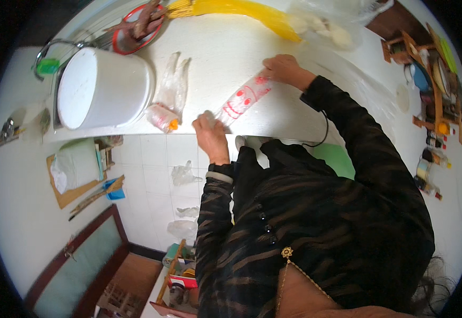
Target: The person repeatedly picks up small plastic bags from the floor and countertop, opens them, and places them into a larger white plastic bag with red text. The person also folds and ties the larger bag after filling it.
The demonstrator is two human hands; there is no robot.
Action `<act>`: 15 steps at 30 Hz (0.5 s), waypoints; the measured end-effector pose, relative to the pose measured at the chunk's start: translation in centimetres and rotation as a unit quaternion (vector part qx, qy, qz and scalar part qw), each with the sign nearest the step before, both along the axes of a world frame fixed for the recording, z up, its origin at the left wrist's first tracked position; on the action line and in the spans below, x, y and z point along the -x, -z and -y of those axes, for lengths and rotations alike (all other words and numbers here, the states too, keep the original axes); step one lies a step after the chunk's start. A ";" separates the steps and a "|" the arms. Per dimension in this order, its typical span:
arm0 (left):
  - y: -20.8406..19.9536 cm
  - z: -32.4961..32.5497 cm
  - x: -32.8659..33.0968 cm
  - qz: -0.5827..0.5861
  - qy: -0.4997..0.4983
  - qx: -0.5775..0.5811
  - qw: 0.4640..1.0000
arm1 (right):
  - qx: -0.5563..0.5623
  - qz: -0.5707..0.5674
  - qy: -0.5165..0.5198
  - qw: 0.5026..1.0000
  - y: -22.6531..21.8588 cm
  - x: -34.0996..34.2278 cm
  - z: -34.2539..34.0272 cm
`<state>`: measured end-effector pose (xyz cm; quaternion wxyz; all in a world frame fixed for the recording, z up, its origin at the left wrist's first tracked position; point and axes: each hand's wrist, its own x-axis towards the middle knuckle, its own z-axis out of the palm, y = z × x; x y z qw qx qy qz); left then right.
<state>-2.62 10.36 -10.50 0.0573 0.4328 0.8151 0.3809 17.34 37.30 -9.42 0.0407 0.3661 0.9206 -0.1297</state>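
Note:
A clear plastic bag with a red printed smiling face point(240, 102) is stretched slantwise over the white counter. Its near end is pinched in my left hand point(211, 137), close to the counter's front edge. My right hand point(282, 70) grips the far end, higher up and to the right. Left of the bag lies a bundled plastic bag point(162, 117) with red print and something orange at its end. Behind that bundle a crumpled clear bag point(173, 82) stretches away across the counter.
A large white bucket point(109, 89) lies at the counter's left. Behind it, a red-rimmed bowl point(135, 31) holds brownish roots. Yellow plastic point(241, 11) and a clear bag with pale lumps point(331, 31) lie along the back. Wooden shelves point(436, 85) with bottles stand at right.

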 end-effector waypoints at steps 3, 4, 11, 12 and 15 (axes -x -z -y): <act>-0.1 -0.5 0.6 -0.090 0.015 0.116 0.989 | -0.048 0.025 0.026 0.998 -0.8 0.7 0.5; 0.0 -0.6 0.7 -0.096 0.010 0.149 0.984 | -0.118 0.006 0.017 0.993 -1.2 1.0 1.0; 0.9 -0.6 0.8 -0.065 0.048 0.071 0.994 | -0.027 -0.299 -0.241 0.923 -1.3 6.8 11.3; 0.8 -0.3 0.8 -0.070 0.064 0.066 0.993 | 0.014 -0.289 -0.251 0.924 -0.9 7.6 12.3; -0.2 1.5 1.2 -0.050 0.116 0.037 0.991 | 0.023 -0.187 -0.244 0.951 0.1 9.2 13.1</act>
